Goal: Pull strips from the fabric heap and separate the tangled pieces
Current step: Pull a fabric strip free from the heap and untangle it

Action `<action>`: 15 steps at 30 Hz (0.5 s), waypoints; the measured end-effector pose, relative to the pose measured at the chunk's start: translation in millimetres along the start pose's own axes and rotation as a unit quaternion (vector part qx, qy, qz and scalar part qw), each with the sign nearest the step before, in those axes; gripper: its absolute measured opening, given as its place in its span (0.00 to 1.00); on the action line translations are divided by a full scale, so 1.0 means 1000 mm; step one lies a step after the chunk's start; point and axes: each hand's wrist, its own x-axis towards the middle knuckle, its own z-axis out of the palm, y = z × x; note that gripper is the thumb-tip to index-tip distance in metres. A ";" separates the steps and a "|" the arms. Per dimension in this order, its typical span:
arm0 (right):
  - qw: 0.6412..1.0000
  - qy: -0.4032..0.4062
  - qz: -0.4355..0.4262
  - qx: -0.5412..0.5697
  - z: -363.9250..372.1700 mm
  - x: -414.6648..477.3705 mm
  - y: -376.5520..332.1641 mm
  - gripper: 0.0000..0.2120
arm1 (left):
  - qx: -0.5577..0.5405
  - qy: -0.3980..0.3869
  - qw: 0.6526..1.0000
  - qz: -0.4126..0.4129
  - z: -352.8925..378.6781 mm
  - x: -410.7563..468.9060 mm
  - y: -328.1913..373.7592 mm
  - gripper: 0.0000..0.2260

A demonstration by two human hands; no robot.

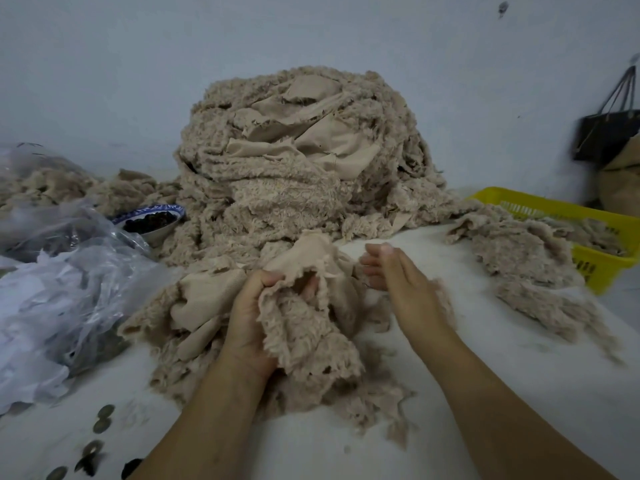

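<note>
We have the left hand curled tight round a fleecy strip at the foot of the fabric heap, which is piled against the wall at the back of the table. The right hand hangs just beside the strip, fingers loose and a little apart, holding nothing as far as the blur lets us tell. To do this well we should anchor with the left, pinch a free edge with the right, and draw it sideways slowly, so the tangle loosens instead of dragging the heap forward.
</note>
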 end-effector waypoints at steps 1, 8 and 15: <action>0.998 -0.052 0.016 0.011 0.005 -0.001 -0.001 0.26 | 0.007 0.003 1.000 -0.010 0.001 0.000 -0.002 0.16; 0.970 0.052 -0.200 -0.128 0.018 -0.005 -0.013 0.19 | 0.031 -0.016 0.999 -0.003 0.004 0.002 -0.008 0.19; 0.947 0.089 -0.189 -0.243 0.012 0.004 -0.005 0.14 | -0.051 0.027 0.997 0.042 0.004 0.006 -0.004 0.11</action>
